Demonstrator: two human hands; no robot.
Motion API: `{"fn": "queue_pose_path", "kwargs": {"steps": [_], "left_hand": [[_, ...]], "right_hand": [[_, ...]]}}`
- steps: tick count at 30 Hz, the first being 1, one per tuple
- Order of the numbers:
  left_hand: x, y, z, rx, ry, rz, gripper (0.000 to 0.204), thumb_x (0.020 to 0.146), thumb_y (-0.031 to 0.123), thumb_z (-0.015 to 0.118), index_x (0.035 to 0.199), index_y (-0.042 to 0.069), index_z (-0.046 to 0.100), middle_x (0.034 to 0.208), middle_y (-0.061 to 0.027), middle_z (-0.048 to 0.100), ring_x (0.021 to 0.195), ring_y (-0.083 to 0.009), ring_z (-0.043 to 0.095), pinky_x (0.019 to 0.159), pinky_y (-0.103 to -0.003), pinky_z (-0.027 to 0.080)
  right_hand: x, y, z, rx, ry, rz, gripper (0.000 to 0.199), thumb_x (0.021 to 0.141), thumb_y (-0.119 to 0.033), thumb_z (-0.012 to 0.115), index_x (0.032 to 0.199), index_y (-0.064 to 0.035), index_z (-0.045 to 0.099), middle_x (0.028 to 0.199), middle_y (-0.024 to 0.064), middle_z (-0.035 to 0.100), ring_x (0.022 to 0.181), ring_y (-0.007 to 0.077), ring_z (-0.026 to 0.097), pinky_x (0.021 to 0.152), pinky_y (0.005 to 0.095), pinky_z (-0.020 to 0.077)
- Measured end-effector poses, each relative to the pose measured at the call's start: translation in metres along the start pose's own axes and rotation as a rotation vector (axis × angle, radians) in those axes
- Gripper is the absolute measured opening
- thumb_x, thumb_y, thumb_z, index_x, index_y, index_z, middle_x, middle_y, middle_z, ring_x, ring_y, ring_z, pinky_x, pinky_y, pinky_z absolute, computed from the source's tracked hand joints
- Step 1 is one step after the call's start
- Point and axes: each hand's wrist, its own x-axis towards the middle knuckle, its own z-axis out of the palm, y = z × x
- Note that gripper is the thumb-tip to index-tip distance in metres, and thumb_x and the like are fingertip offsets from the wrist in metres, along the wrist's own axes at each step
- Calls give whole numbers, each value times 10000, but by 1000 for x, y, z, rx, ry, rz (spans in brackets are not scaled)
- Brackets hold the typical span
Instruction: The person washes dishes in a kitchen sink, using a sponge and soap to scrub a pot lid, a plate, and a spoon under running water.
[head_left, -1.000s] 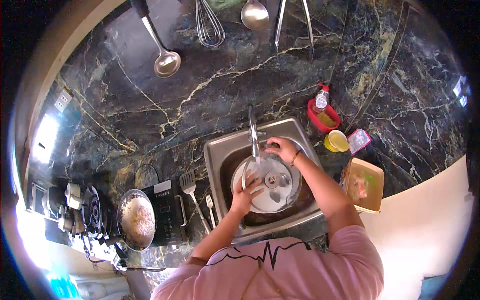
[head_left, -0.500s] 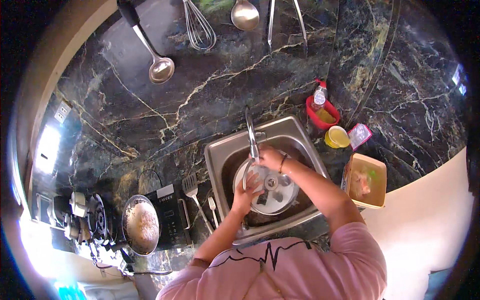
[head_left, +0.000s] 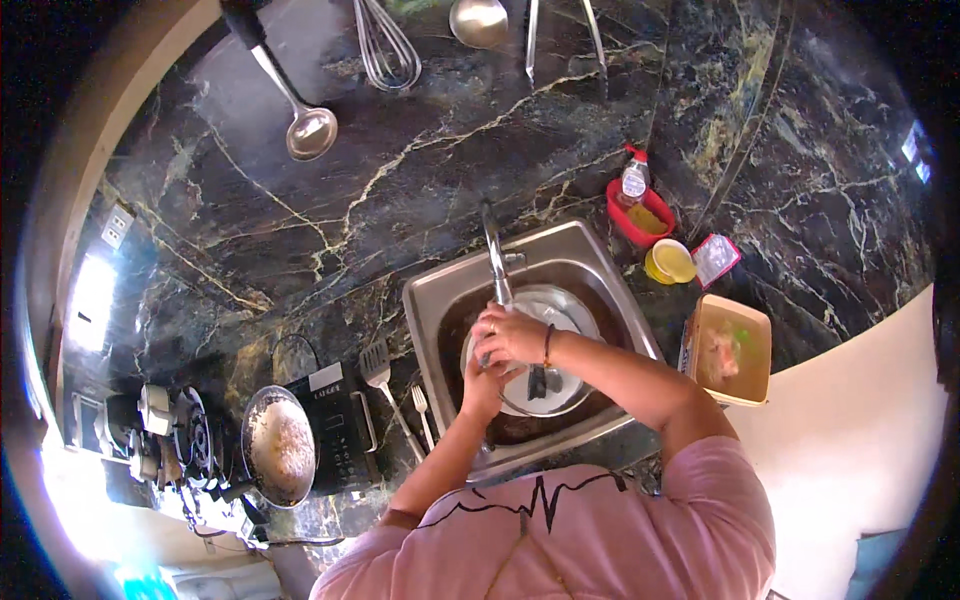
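One round, clear glass lid with a thin rim lies in the square stainless-steel sink, beneath the curved chrome faucet. Your left hand is at its left edge and your right hand bends over it, fingers curled; they meet and hide their grip, so you cannot tell what either holds. Expect the lid to be stiff, fairly weighty, slippery if wet and breakable; hold opposite sides of its rim. To the left, a slotted metal spatula and silver fork rest on the dark marbled surface. To your right stands a tan rectangular container; farther off, a small yellow tub.
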Motion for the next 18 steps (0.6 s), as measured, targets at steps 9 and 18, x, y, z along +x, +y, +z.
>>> {"fn": "queue_pose_path", "kwargs": {"steps": [9,18], "left_hand": [[-16,6,4,48,-6,104,517,843,-60,368,1347,47,324,1348,-126,413,1207,-292,447,879,-433,477],[20,34,2,186,-122,-12,406,861,-33,420,1265,-31,388,1278,-169,465,1179,-307,471,890,-451,480]], "right_hand": [[-65,74,-15,242,320,814,353,809,-337,651,1023,-72,564,908,144,642,803,317,619,692,387,474],[-7,45,-14,158,-101,498,241,812,-245,635,1012,-121,583,924,117,627,852,282,603,753,349,463]]}}
